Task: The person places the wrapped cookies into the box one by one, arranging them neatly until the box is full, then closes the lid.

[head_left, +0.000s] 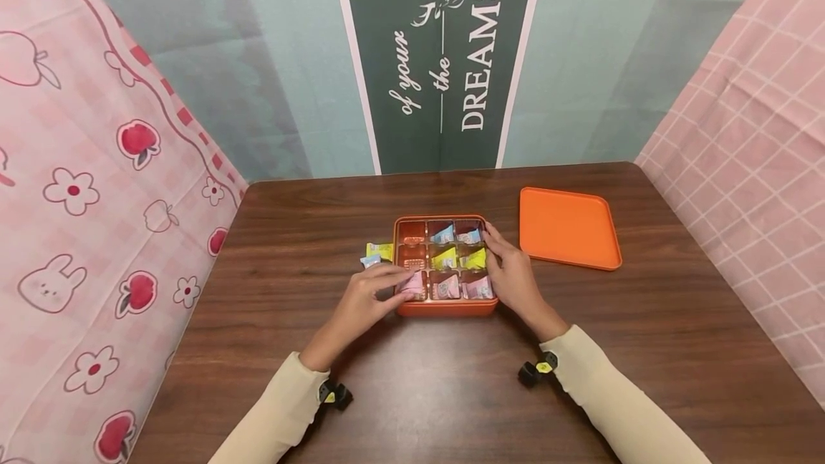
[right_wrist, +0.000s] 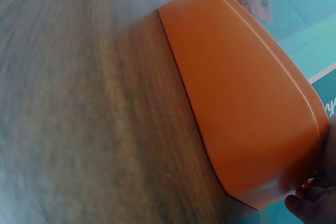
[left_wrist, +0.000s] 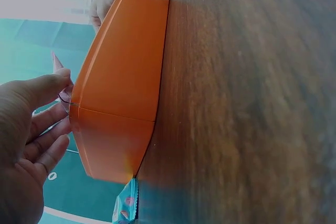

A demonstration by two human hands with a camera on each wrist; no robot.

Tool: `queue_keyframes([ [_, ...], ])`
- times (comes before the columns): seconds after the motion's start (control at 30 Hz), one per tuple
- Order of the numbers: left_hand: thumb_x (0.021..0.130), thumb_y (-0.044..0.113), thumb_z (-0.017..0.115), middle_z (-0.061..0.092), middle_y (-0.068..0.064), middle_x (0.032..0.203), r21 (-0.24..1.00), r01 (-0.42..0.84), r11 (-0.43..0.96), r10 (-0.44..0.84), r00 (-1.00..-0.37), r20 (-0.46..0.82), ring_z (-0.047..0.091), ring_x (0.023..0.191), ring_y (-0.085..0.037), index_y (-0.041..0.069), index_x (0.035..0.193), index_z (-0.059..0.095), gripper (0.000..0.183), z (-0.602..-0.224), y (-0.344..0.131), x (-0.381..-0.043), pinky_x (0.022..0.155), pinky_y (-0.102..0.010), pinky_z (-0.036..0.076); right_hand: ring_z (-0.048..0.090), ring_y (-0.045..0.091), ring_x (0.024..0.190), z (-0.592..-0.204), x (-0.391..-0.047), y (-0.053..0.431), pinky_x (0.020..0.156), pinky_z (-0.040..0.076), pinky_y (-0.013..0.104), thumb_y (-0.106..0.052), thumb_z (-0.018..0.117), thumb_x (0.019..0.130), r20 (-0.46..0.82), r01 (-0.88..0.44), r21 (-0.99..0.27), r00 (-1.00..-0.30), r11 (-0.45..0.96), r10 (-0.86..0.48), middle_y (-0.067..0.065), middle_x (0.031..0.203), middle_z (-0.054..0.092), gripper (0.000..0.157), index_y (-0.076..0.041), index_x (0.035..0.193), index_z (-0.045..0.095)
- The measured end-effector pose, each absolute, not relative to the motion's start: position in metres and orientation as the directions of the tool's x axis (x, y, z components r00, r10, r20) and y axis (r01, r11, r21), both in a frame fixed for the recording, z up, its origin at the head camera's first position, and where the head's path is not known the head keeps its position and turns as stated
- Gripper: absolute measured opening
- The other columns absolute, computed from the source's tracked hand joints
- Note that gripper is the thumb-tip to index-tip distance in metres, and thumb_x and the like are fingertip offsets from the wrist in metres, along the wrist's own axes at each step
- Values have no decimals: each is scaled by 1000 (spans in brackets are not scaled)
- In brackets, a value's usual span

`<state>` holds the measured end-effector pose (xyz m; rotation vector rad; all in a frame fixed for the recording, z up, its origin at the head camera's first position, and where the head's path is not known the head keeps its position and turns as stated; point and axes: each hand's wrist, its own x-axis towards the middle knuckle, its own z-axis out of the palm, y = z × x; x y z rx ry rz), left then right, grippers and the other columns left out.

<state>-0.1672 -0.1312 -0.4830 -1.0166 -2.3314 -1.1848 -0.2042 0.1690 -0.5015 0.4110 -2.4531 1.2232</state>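
An orange box (head_left: 445, 310) with a clear divided insert sits on the table. At its front-left compartment my left hand (head_left: 364, 299) pinches a pink wrapped candy (head_left: 412, 283) between thumb and fingers. My right hand (head_left: 515, 274) grips the box's right side, fingers at the rim. Inside, blue candies (head_left: 442, 235) occupy the back row, yellow candies (head_left: 445, 259) the middle row and pink candies (head_left: 446, 288) the front row, in the middle and right columns. The back-left and middle-left compartments show only the insert. In the left wrist view, the orange wall hides the compartments.
Left of the box lie a yellow candy (head_left: 379, 250) and a blue candy (head_left: 370, 261), close to its wall. An orange lid (head_left: 570, 228) lies flat at the back right of the wooden table (head_left: 419, 392). Printed cloths hang around the back and sides.
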Motion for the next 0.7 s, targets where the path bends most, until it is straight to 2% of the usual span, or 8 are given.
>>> queue_keyframes([
  [0.1, 81, 9, 86, 75, -7, 115, 553, 734, 395, 455, -679, 577, 68, 109, -22, 6, 117, 77, 37, -485, -130, -169, 93, -36, 57, 68, 27, 89, -502, -204, 168, 46, 32, 22, 6, 56, 97, 454, -417, -697, -886, 584, -91, 16, 147, 54, 38, 10, 134, 59],
  [0.17, 81, 9, 86, 75, -6, 114, 543, 737, 402, 458, -676, 577, 68, 109, -22, 6, 117, 77, 37, -487, -130, -170, 93, -37, 57, 68, 23, 78, -503, -204, 168, 45, 32, 22, 7, 56, 96, 460, -421, -692, -883, 586, -91, 17, 146, 54, 38, 10, 134, 59],
  [0.23, 81, 10, 86, 75, -6, 114, 542, 734, 408, 460, -679, 572, 68, 108, -22, 6, 117, 77, 37, -488, -130, -171, 92, -38, 57, 51, 15, 56, -503, -205, 168, 43, 31, 21, 7, 56, 96, 464, -425, -692, -881, 583, -92, 17, 146, 54, 38, 10, 133, 59],
  [0.3, 81, 11, 87, 75, -7, 113, 543, 732, 410, 461, -681, 569, 69, 108, -22, 6, 116, 77, 37, -488, -129, -172, 92, -39, 58, 44, 13, 52, -504, -205, 168, 42, 31, 20, 7, 56, 96, 468, -430, -690, -879, 582, -94, 17, 146, 54, 37, 11, 133, 59],
  [0.4, 81, 11, 87, 75, -7, 114, 550, 728, 408, 465, -685, 561, 69, 108, -23, 6, 116, 77, 36, -488, -129, -172, 93, -39, 57, 66, 21, 77, -504, -206, 169, 44, 31, 20, 7, 56, 96, 470, -433, -694, -878, 576, -94, 17, 146, 54, 37, 11, 133, 59],
  [0.5, 81, 11, 86, 75, -8, 113, 552, 726, 411, 469, -687, 555, 69, 108, -23, 6, 116, 77, 36, -487, -128, -172, 92, -39, 57, 68, 27, 92, -505, -206, 169, 45, 31, 20, 7, 56, 96, 467, -433, -697, -879, 572, -96, 16, 147, 54, 37, 11, 133, 59],
  [0.6, 82, 11, 86, 75, -8, 112, 548, 725, 418, 471, -689, 551, 69, 107, -23, 5, 115, 78, 35, -486, -128, -172, 92, -39, 58, 59, 22, 66, -505, -206, 169, 44, 31, 19, 6, 56, 97, 462, -429, -699, -881, 573, -97, 16, 147, 53, 37, 11, 134, 58],
  [0.7, 82, 11, 86, 75, -9, 111, 547, 723, 422, 473, -690, 548, 69, 106, -23, 4, 114, 78, 35, -486, -128, -172, 92, -38, 58, 48, 17, 57, -506, -206, 169, 43, 31, 19, 7, 56, 97, 462, -426, -698, -882, 575, -93, 16, 147, 53, 38, 10, 134, 58],
])
